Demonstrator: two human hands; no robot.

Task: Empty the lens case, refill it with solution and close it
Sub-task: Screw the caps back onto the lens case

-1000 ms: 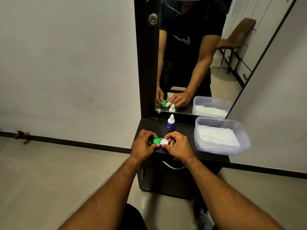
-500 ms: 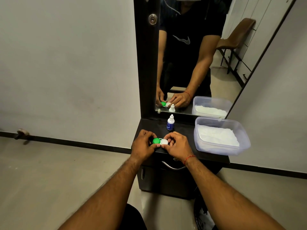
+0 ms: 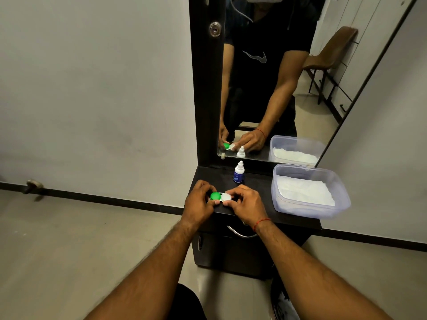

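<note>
Two bare hands meet at the front edge of a black cabinet top (image 3: 261,183), which stands against a pale wall on a beige floor. A small dropper bottle (image 3: 238,173), white-capped with a blue label, stands upright near the back of that top. Directly behind the bottle rises a dark-framed mirror (image 3: 265,93). To the right of the bottle, well apart, sits a clear plastic tub (image 3: 305,210) lined with white tissue. Below and in front of the bottle, a curved metal drawer handle (image 3: 240,234) shows.

The left hand (image 3: 199,203) and right hand (image 3: 246,205) are both in front of the bottle, fingers curled. The left pinches the green end of the lens case (image 3: 220,197) and the right pinches the white end. A red thread (image 3: 260,223) circles the right wrist.

The lens case lies level between the hands, in front of the bottle and slightly left, with its green cap (image 3: 215,195) and white cap (image 3: 227,197) both on. Whether it rests on the top cannot be told.
</note>
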